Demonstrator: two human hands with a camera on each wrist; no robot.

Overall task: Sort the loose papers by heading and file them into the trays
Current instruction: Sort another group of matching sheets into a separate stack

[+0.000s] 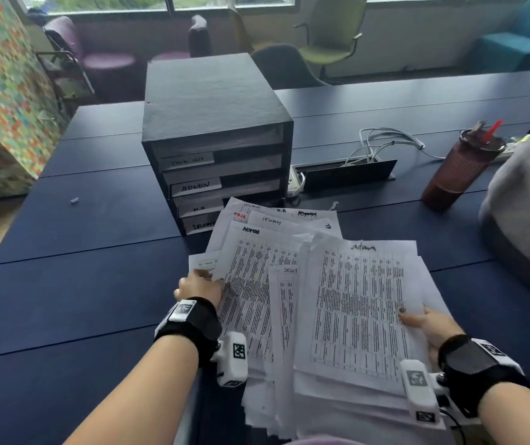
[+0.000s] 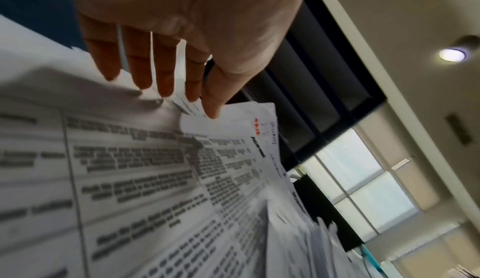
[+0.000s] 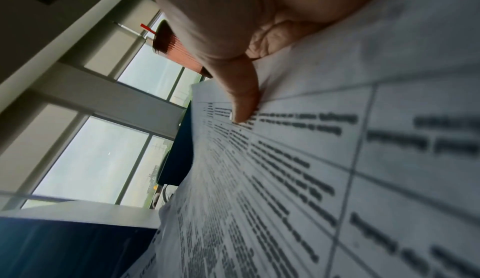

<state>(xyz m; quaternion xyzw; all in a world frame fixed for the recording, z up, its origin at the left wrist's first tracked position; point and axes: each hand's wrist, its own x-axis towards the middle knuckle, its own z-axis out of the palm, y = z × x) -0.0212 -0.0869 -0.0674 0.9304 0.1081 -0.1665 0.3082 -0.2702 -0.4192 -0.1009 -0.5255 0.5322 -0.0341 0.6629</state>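
Head view, left to right: tray unit, slots labelled, some paper visible inside; loose papers fanned on the table before you, mostly unfiled. Your left hand, fingers straight, rests on their left edge. Your right hand pinches an "Admin" sheet. Right wrist view alone shows the thumb pressed on print.

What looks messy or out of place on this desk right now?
The loose papers are fanned out crookedly in front of the tray unit, with ADMIN and SECURITY headings mixed together. The cable hatch stands open with white cables trailing out.
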